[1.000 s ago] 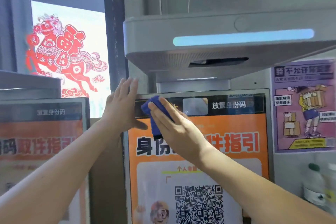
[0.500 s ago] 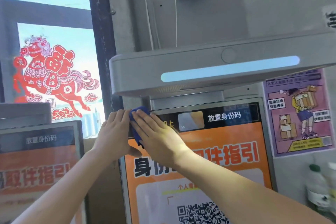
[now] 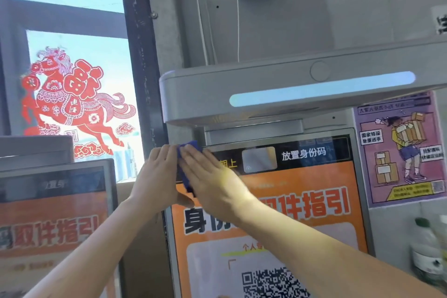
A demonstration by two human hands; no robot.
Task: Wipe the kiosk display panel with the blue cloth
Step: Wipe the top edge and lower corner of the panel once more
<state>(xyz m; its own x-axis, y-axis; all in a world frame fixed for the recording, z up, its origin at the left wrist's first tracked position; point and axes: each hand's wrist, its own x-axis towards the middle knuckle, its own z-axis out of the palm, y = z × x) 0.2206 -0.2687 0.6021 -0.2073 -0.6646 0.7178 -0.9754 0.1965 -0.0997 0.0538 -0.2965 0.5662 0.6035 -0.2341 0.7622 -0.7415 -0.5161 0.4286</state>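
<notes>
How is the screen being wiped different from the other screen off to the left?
The kiosk display panel is sharp and bright, while the left screen looks dimmer and blurred. The display panel has the right hand pressing the blue cloth on its top left corner, with the left hand at its edge; nothing touches the left screen. The display panel sits higher, the left screen lower. Both show the same orange layout with a dark top strip.
</notes>
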